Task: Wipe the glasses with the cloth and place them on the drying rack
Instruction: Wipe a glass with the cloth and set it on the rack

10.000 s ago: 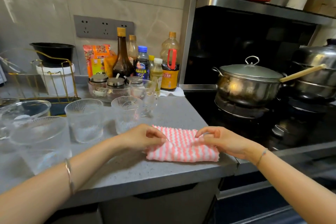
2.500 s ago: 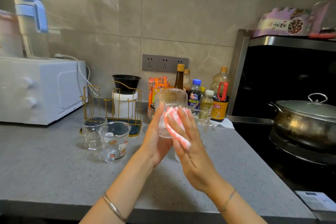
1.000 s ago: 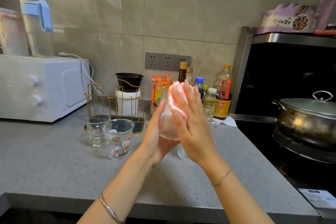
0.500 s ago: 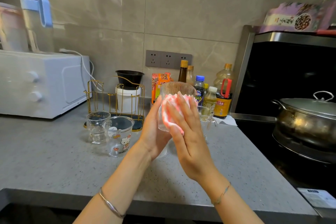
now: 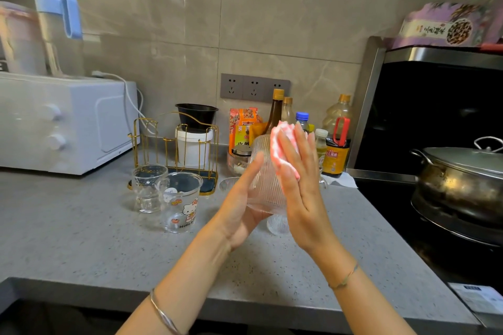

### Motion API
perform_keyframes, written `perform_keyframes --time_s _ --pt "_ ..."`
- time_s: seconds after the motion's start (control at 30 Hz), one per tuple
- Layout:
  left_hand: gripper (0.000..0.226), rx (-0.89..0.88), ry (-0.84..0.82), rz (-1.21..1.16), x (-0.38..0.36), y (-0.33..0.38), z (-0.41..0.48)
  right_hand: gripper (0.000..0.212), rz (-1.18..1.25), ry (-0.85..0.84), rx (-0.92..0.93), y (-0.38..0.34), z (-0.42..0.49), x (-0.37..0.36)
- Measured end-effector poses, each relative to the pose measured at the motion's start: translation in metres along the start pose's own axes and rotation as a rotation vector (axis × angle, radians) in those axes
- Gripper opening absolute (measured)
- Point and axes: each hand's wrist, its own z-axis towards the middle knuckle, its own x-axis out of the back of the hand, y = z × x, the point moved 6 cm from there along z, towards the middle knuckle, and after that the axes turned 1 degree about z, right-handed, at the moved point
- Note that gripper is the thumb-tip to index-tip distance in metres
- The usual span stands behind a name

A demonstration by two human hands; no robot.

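My left hand (image 5: 239,215) cups the ribbed glass (image 5: 262,179) above the worktop's (image 5: 81,239) middle. My right hand (image 5: 302,187), fingers flat, presses the cloth (image 5: 280,149) against its upper side. The drying rack (image 5: 174,149) stands near the back edge.

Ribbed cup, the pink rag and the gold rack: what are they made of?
The ribbed glass looks like clear glossy glass: you see through it, and fine upright ridges catch light. The cloth seems soft fluffy microfibre, pink-and-white striped, matte. The drying rack looks like thin metal wire, shiny gold, perhaps plated or painted.
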Motion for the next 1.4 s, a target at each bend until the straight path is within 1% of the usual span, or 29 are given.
perform_keyframes --time_s 0.07,0.1,0.2,0.27,0.33,0.4,0.43,0.53,0.57,0.67,0.77,0.83,0.9,1.0,1.07,1.17,1.27,1.33,1.4 --pt "0.049 -0.017 0.028 -0.015 0.001 0.002 0.002 0.048 0.013 -0.032 -0.01 -0.001 -0.013 -0.007" --pt "0.05 -0.011 0.033 -0.042 0.002 0.004 0.003 0.048 0.003 -0.058 0.002 -0.003 -0.021 -0.012" --pt "0.063 0.033 0.004 -0.106 0.002 0.007 0.006 0.05 -0.088 -0.108 0.09 -0.008 -0.036 -0.02" --pt "0.057 0.025 -0.025 -0.109 0.001 0.007 0.005 0.049 -0.099 -0.072 0.101 -0.01 -0.023 -0.014" --pt "0.048 0.009 -0.032 -0.099 -0.001 0.005 0.002 0.048 -0.03 0.013 0.035 -0.007 -0.002 -0.002" --pt "0.045 0.004 -0.035 -0.088 -0.003 0.003 0.0 0.05 0.052 0.079 -0.037 -0.002 0.014 0.006" --pt "0.046 -0.003 -0.045 -0.082 -0.003 0.004 -0.001 0.051 0.071 0.092 -0.056 0.0 0.017 0.006" --pt "0.071 -0.03 -0.083 -0.069 -0.002 0.009 0.001 0.05 0.111 0.088 -0.079 0.004 0.016 0.004" --pt "0.074 -0.045 -0.083 -0.051 -0.001 0.01 0.001 0.05 0.112 0.09 -0.076 0.004 0.016 0.004" --pt "0.067 -0.124 0.019 -0.018 0.002 0.014 0.004 0.05 0.098 0.111 -0.058 0.001 0.019 0.005" --pt "0.069 -0.172 0.13 -0.054 0.003 0.014 0.005 0.051 0.075 0.126 -0.009 -0.003 0.019 -0.001" --pt "0.059 -0.165 0.129 -0.077 -0.001 0.014 0.004 0.052 0.028 0.11 0.025 -0.006 0.008 -0.012" --pt "0.051 -0.126 0.092 -0.107 -0.004 0.012 0.005 0.05 -0.028 0.077 0.053 -0.008 -0.009 -0.025" --pt "0.049 -0.085 0.071 -0.173 0.001 0.009 0.006 0.051 -0.104 0.036 0.075 -0.004 -0.024 -0.032" --pt "0.049 -0.095 0.049 -0.174 0.002 0.007 0.005 0.051 -0.121 0.035 0.098 -0.002 -0.012 -0.024" --pt "0.042 -0.122 0.052 -0.173 0.004 0.003 0.002 0.048 -0.049 0.087 0.05 -0.003 0.018 -0.006" --pt "0.049 -0.126 0.027 -0.171 0.001 0.004 0.001 0.047 0.07 0.113 -0.028 -0.003 0.028 0.0" --pt "0.056 -0.151 -0.019 -0.139 0.0 0.007 0.0 0.051 0.115 0.129 -0.03 -0.004 0.023 -0.001" --pt "0.063 -0.169 -0.027 -0.128 0.001 0.007 0.002 0.052 0.139 0.128 -0.03 -0.003 0.015 -0.006"
